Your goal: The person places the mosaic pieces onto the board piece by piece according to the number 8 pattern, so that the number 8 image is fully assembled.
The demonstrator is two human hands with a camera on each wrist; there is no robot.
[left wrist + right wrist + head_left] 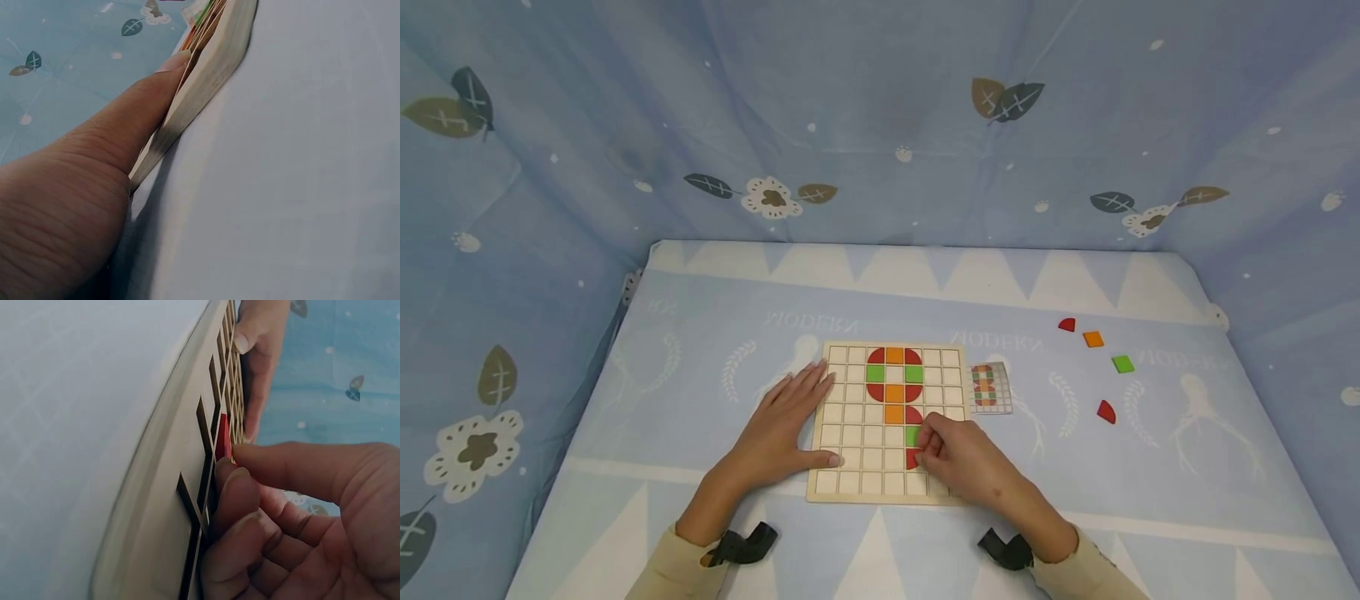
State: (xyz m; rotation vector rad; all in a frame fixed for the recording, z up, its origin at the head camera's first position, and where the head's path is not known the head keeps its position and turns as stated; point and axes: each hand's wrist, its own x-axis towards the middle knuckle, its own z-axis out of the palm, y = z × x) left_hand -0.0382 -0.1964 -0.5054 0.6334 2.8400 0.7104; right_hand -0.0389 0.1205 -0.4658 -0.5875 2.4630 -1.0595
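A wooden grid board (pixel 852 435) lies on the table, with red quarter-circle, orange square and green square tiles set in its cells. My left hand (pixel 784 429) rests on the board's left side, fingers spread and straight, the thumb on its surface. In the left wrist view that thumb (pixel 131 112) lies along the board's edge. Over the lower right part of the grid, my right hand (pixel 958 454) pinches a red quarter-circle tile (pixel 222 437) between thumb and fingertips, at a cell just below a green tile (pixel 912 436). The right hand hides some cells of the board.
A small pattern card (pixel 992 398) lies against the board's right side. Farther right are loose tiles: a red quarter-circle (pixel 1067 325), an orange square (pixel 1093 339), a green square (pixel 1123 364) and another red quarter-circle (pixel 1107 412). Patterned blue cloth (pixel 880 125) hangs behind the table.
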